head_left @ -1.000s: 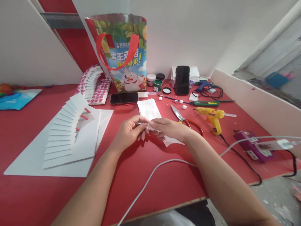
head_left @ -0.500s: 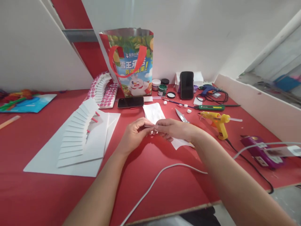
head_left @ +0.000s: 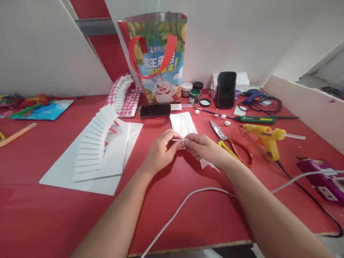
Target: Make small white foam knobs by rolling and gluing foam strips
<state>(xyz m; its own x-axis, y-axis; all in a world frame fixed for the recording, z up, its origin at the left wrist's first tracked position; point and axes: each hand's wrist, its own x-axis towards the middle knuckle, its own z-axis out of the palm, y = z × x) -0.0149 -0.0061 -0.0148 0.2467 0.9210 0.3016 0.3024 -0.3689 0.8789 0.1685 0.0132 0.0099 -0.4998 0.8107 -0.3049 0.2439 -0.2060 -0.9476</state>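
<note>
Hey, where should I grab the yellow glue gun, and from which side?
Probably by the handle of the glue gun, right hand coming from the near side: the handle slants toward you, while the nozzle points left and a glue stick juts out at the back. Mind the black cord trailing from the handle's base.

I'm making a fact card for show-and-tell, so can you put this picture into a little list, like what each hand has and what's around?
Left hand: pinching a thin white piece
Right hand: on the same piece, close to the left hand
Just beyond the hands: white paper, lying on the red table
To the right: scissors, yellow glue gun
To the left: white boards with white strips fanned in a curve
At the back: bag standing, three jars, one phone flat, another propped up
</note>
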